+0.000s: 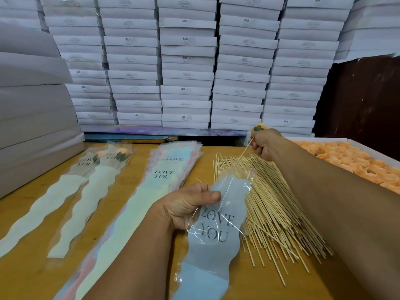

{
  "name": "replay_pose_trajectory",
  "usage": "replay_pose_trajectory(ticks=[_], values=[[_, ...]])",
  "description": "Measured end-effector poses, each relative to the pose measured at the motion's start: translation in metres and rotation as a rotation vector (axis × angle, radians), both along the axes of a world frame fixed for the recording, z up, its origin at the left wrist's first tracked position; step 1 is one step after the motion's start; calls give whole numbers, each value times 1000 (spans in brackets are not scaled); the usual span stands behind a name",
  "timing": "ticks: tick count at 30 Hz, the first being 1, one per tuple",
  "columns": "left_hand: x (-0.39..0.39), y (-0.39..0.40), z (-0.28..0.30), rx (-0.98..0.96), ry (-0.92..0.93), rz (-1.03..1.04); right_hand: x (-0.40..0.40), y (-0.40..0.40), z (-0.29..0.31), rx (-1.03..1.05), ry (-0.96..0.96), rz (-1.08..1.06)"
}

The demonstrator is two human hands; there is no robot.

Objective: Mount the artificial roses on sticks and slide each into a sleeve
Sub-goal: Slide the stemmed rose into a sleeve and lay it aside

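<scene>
Gripping a blue sleeve [214,226] near its open top, the left hand [188,204] pinches the film between thumb and fingers; the sleeve trails down toward the near table [28,267] edge, its "LOVE YOU" print just below the thumb. The right hand [265,145] is curled round a stick [243,153], with a rose [258,127] showing above the fist; whether the rose sits on that stick cannot be told. The stick's free end slants down toward the sleeve mouth, tip apparently at or just inside it. Beneath lies a heap of sticks [275,211]. Left of it lies a sleeve stack [151,191], then two filled sleeves [86,187]. A tray of roses [350,159] stands at right, stacked boxes [186,61] behind.
</scene>
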State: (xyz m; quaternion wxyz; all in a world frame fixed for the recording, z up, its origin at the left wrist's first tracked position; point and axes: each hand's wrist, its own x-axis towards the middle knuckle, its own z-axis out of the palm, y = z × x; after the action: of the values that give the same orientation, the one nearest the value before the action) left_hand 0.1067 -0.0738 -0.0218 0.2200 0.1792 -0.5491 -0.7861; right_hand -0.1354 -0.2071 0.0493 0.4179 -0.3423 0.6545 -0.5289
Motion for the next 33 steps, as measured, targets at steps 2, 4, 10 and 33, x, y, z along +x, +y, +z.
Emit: replay_pose_trajectory(ticks=[2, 4, 10, 33], values=[[0, 0, 0, -4, 1, 6, 2, 0, 0, -9, -4, 3], [0, 0, 0, 6, 1, 10, 1, -1, 0, -11, -7, -14], [0, -1, 0, 26, 20, 27, -8, -1, 2, -25, 0, -70], [0, -4, -4, 32, 1, 59, -6, 9, 4, -66, -2, -133]])
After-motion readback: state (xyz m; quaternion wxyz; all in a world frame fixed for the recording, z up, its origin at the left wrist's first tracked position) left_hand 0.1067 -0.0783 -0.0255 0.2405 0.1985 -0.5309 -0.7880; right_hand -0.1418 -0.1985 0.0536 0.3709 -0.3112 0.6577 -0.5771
